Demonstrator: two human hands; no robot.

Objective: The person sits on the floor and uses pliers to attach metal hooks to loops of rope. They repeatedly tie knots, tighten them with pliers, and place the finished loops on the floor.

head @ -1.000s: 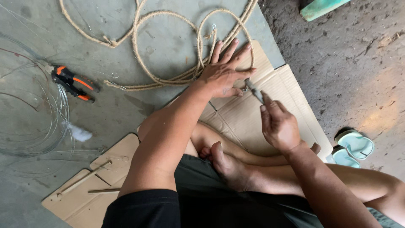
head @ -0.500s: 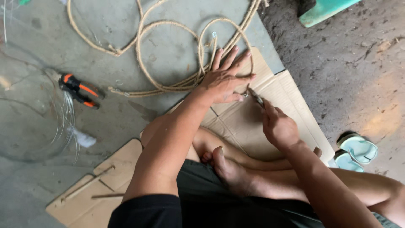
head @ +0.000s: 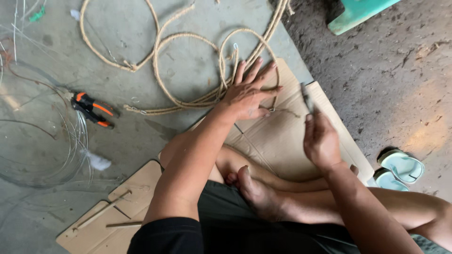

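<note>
Left hand (head: 247, 96) spread wide, flat, pressing the rope loop (head: 226, 70) onto the cardboard (head: 282, 141) at twelve o'clock; right hand (head: 321, 141), at three o'clock, curls around what seems a thin dark tool (head: 307, 99), pointing upward

A single camera sits on the person's head and looks almost straight down past the crossed bare legs to the grey concrete floor (head: 188, 70). It is close: both forearms rise from the bottom edge and fill the middle. The flattened brown cardboard sheet (head: 282, 141) lies at centre, the looped tan rope (head: 188, 42) at 12 o'clock, the orange-and-black pliers (head: 92, 109) at 9 o'clock, and the pale green sandals (head: 400, 169) at 3 o'clock. No second view shares this scene.
</note>
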